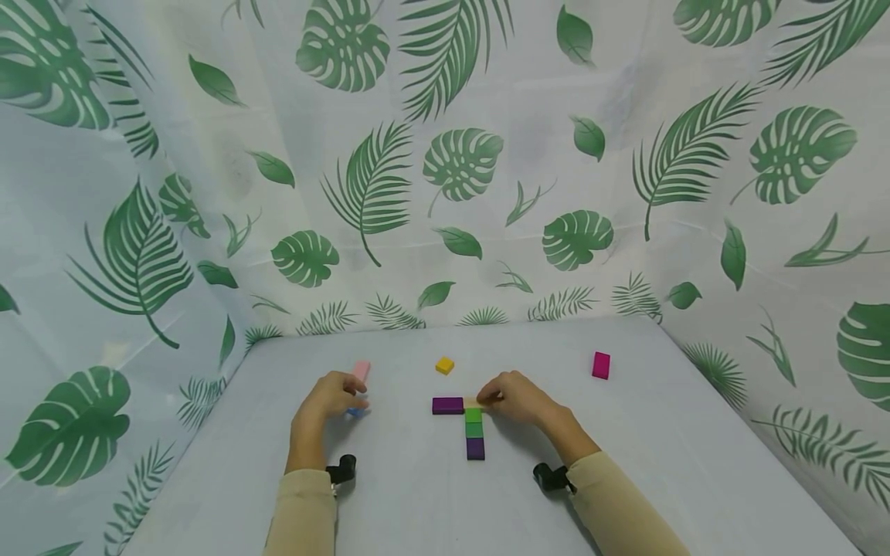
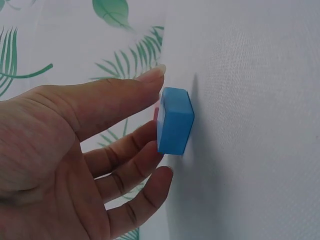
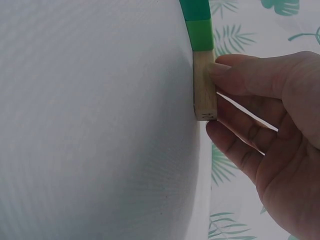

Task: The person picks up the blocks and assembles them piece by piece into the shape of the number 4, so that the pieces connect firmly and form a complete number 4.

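Observation:
My right hand pinches a plain wooden block, its thumb lying along the upper edge in the right wrist view. That block joins the top of a column: a light green block, a darker green block and a dark purple block. A long purple block lies to the left of the wooden one. My left hand is over a blue block on the table, thumb and fingers apart and loosely bent around it. The hand partly hides this block in the head view.
A pink block lies just beyond my left hand. Farther back are a yellow block and, at right, a magenta block. The white table meets leaf-patterned curtains at the back and sides.

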The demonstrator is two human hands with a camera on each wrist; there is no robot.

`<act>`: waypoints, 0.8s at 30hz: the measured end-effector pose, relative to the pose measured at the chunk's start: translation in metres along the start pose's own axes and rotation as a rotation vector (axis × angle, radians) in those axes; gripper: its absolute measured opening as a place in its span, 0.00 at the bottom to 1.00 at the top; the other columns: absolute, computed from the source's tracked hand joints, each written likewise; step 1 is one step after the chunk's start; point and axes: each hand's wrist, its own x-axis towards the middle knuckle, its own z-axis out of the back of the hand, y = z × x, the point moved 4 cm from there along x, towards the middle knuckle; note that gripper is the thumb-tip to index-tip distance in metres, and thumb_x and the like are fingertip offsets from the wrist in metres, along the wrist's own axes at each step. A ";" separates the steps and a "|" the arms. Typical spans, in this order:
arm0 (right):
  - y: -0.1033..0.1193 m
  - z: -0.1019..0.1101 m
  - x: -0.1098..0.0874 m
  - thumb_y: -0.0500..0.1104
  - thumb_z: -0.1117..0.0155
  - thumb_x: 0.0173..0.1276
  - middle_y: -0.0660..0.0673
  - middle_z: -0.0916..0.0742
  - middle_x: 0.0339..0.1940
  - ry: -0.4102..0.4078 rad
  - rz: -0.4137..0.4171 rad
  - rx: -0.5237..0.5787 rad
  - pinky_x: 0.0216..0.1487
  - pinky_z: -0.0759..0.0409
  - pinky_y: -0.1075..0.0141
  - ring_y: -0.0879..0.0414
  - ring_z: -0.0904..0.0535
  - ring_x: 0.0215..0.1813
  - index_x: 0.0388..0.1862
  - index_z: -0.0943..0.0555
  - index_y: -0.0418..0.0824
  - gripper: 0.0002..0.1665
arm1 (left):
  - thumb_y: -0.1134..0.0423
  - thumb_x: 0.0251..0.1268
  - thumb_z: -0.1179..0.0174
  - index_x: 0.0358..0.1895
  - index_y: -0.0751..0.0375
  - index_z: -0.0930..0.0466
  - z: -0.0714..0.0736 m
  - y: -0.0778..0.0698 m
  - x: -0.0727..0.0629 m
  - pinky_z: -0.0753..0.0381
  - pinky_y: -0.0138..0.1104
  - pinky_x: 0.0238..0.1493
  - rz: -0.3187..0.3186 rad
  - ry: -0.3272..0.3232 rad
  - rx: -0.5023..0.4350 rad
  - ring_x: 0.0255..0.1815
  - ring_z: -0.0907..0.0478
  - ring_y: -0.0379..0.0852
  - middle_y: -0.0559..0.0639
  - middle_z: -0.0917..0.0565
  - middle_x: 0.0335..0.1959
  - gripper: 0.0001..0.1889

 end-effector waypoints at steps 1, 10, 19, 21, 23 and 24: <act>0.000 0.000 0.000 0.30 0.30 0.67 0.47 0.07 0.45 0.000 0.000 0.001 0.57 0.16 0.51 0.50 0.14 0.52 0.45 0.08 0.40 0.11 | 0.62 0.61 0.25 0.49 0.59 0.12 0.000 0.000 -0.001 0.20 0.48 0.52 0.003 0.002 -0.007 0.48 0.20 0.51 0.56 0.14 0.48 0.14; 0.000 0.000 -0.001 0.29 0.31 0.68 0.47 0.07 0.46 -0.002 -0.023 0.008 0.57 0.16 0.51 0.50 0.14 0.53 0.46 0.08 0.40 0.12 | 0.65 0.60 0.25 0.47 0.61 0.12 0.003 0.004 -0.007 0.18 0.42 0.43 0.039 0.022 -0.096 0.41 0.20 0.48 0.54 0.14 0.45 0.13; 0.001 0.000 -0.002 0.29 0.31 0.68 0.48 0.08 0.45 -0.009 -0.038 0.014 0.58 0.17 0.51 0.51 0.15 0.53 0.46 0.08 0.40 0.12 | 0.68 0.57 0.24 0.46 0.64 0.12 0.003 0.007 -0.007 0.19 0.34 0.35 0.042 0.010 -0.129 0.32 0.18 0.44 0.53 0.14 0.40 0.13; 0.001 0.000 -0.002 0.29 0.31 0.68 0.48 0.08 0.45 -0.009 -0.038 0.011 0.58 0.16 0.51 0.51 0.14 0.53 0.46 0.08 0.40 0.12 | 0.67 0.56 0.24 0.45 0.63 0.12 0.003 0.007 -0.006 0.20 0.34 0.35 0.043 0.005 -0.125 0.31 0.18 0.44 0.52 0.14 0.39 0.13; 0.001 -0.001 -0.002 0.30 0.31 0.68 0.49 0.08 0.45 -0.009 -0.044 0.008 0.58 0.16 0.51 0.51 0.14 0.53 0.46 0.08 0.41 0.12 | 0.68 0.56 0.24 0.45 0.63 0.12 0.003 0.007 -0.006 0.21 0.34 0.34 0.039 0.004 -0.121 0.31 0.19 0.43 0.52 0.15 0.39 0.13; 0.000 -0.001 -0.002 0.30 0.31 0.68 0.49 0.08 0.45 -0.008 -0.048 0.006 0.58 0.16 0.52 0.52 0.14 0.53 0.46 0.08 0.41 0.12 | 0.68 0.56 0.24 0.45 0.63 0.12 0.003 0.007 -0.006 0.21 0.34 0.34 0.037 0.002 -0.120 0.31 0.19 0.43 0.52 0.15 0.39 0.13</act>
